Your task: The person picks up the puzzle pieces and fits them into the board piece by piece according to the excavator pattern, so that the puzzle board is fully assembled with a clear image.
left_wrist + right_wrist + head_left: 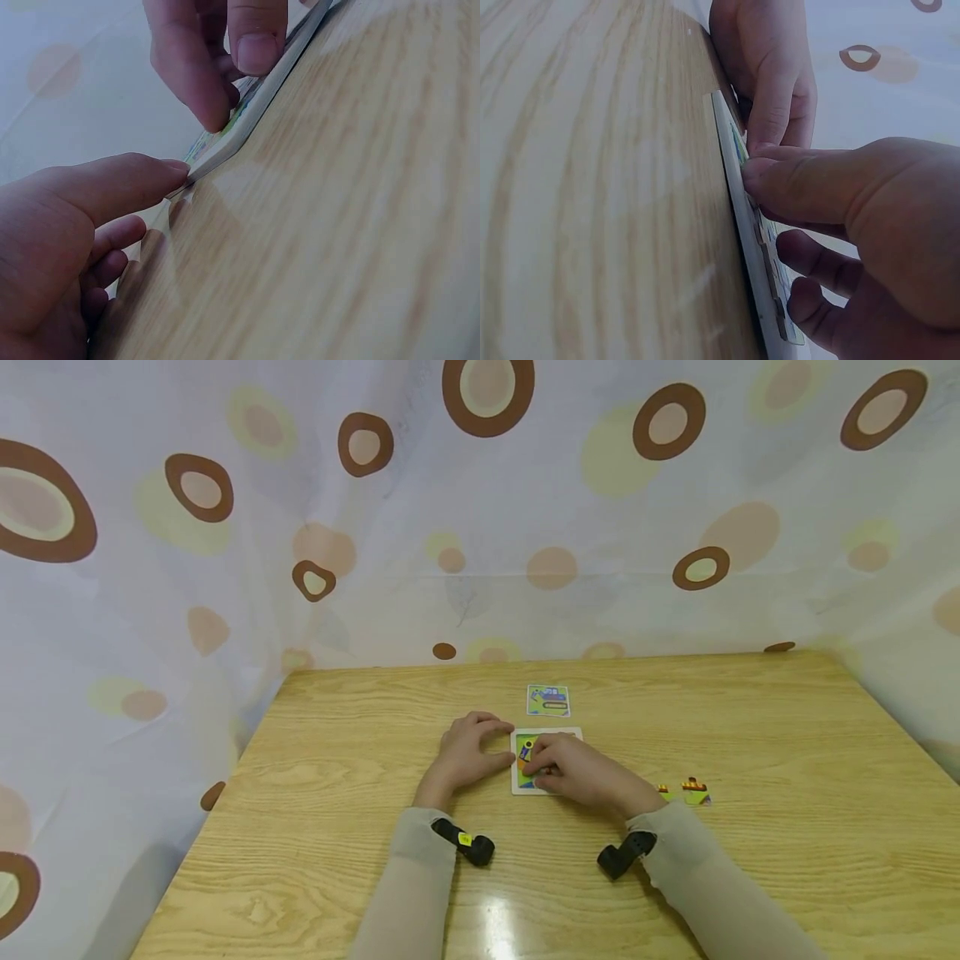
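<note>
A small jigsaw tray (546, 732) with a white border lies flat on the table, a colourful picture inside it. My left hand (468, 752) steadies its left edge, thumb and index finger spread apart; the thumb tip meets the tray's corner in the left wrist view. Over the tray's middle, my right hand (577, 770) bends its thumb and fingers down onto a puzzle piece at the left part of the picture. That piece is mostly hidden under the fingertips. Piece edges (771, 281) stand slightly above the border in the right wrist view.
Beyond the tray lies a picture card (548, 700) showing a digger. Right of the tray, a loose puzzle piece (696, 792) lies on the wooden table (787, 735), with another piece (664, 791) partly covered by my right wrist. A patterned curtain (420, 543) hangs behind.
</note>
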`<state>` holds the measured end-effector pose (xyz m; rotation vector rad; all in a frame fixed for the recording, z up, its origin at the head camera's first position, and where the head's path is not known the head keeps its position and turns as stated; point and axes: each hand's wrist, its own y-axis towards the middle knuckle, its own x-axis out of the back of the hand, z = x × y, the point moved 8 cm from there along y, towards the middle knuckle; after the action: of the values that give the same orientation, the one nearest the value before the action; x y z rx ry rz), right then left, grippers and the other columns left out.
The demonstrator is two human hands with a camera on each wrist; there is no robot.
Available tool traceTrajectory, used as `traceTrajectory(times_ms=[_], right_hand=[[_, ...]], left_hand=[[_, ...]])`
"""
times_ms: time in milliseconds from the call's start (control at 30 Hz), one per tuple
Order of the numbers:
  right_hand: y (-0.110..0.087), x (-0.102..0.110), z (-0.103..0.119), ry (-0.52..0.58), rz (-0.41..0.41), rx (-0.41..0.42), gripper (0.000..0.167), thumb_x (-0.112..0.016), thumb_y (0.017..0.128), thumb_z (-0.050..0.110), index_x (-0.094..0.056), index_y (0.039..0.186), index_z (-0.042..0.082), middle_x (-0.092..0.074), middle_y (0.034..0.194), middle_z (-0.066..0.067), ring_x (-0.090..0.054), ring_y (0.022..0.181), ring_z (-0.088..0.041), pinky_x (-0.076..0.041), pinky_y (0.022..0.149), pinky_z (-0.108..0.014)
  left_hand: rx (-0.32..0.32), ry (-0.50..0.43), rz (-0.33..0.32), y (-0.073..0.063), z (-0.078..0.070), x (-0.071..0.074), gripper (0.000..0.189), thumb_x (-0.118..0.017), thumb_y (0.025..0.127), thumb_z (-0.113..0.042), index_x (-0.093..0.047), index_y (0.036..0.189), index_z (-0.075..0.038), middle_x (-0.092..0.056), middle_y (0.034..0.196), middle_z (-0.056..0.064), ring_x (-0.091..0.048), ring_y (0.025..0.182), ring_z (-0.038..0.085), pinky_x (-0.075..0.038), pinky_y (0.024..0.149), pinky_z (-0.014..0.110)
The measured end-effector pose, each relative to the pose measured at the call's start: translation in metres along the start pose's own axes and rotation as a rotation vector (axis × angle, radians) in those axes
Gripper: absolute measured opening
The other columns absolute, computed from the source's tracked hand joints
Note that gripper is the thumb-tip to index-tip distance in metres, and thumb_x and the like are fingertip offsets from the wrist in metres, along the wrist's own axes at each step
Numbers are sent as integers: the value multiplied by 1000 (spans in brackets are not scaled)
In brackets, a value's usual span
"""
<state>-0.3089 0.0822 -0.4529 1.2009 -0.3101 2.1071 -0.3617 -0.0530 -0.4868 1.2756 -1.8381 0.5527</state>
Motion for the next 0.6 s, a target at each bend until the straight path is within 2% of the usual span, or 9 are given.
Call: traceTrajectory(times_ms=[233, 367, 600], right_hand=[[0, 0, -5, 29, -17, -69, 12, -71, 90, 6, -76, 101, 8, -61, 96, 2, -59, 86, -15, -51, 75, -31], [-1, 0, -8, 50, -9, -89, 13, -71, 91, 8, -77, 103, 10, -61, 96, 4, -58, 85, -12, -50, 75, -29], [-4, 7, -10, 64, -39, -55, 15, -66, 93, 6, -76, 104, 9, -64, 96, 3, -57, 82, -11, -50, 73, -30]], left_hand=[[0, -11, -6, -3, 0, 1, 44, -73, 88, -37, -66, 130, -24, -50, 138, 3, -43, 128, 29, -30, 106, 49], [-6, -4, -4, -2, 1, 1, 45, -73, 89, -37, -65, 131, -24, -50, 139, 3, -42, 128, 30, -30, 106, 49], [-10, 8, 1, -1, -1, 1, 45, -72, 89, -38, -65, 132, -24, -49, 140, 4, -42, 128, 30, -31, 106, 49]])
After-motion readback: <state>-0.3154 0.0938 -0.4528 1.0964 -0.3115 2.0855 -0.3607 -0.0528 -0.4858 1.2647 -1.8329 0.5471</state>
